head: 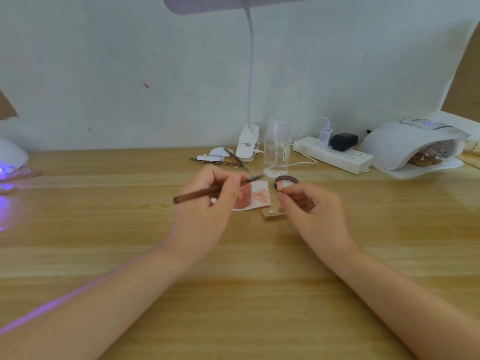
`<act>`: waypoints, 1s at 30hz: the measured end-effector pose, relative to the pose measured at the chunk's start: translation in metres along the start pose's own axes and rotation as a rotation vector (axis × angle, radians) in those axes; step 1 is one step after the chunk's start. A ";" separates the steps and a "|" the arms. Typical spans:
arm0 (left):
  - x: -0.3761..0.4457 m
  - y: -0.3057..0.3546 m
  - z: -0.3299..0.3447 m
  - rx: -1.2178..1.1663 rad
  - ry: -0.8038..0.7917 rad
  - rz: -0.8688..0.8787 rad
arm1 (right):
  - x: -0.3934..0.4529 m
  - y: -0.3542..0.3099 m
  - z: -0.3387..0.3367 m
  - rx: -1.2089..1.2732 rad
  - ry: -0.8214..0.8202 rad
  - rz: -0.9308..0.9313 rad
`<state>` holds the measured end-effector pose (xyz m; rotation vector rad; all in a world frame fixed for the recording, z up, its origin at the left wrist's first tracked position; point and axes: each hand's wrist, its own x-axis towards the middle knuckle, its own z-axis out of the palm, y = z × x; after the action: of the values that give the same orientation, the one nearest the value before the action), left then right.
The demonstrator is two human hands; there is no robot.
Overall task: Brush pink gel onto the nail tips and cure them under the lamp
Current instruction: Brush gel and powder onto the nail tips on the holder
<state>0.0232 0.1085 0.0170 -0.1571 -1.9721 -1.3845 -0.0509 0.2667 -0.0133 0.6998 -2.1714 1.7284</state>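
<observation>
Head view: left hand (207, 196) grips brush (200, 192) over pink gel pot (244, 197), mid-bench; right hand (306, 201) pinches nail tip (280, 187). Load lightly, steady tip, thin even strokes.

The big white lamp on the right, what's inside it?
Inside the white dome-shaped curing lamp, several small brown stands show at its opening. Deeper in, its hood hides everything.
</observation>
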 end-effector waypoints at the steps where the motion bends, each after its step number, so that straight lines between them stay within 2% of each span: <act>1: 0.007 0.001 -0.001 0.013 0.017 -0.056 | 0.000 0.000 0.000 -0.001 -0.003 0.001; 6: 0.047 -0.004 -0.011 0.247 0.075 -0.231 | 0.000 0.001 0.001 -0.032 -0.017 -0.008; 11: 0.081 -0.006 -0.012 0.421 -0.072 -0.391 | -0.001 0.000 0.003 -0.036 -0.040 -0.042; 16: 0.099 -0.009 -0.005 0.500 -0.201 -0.451 | -0.001 0.000 0.003 -0.025 -0.040 -0.034; 25: 0.101 -0.019 0.004 0.564 -0.351 -0.519 | -0.003 -0.001 0.002 -0.046 -0.046 -0.030; 30: 0.103 -0.022 -0.004 0.447 -0.244 -0.560 | -0.004 -0.005 0.003 -0.051 -0.047 -0.023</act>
<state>-0.0618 0.0662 0.0637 0.4886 -2.6078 -1.2411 -0.0451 0.2639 -0.0121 0.7571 -2.2216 1.6548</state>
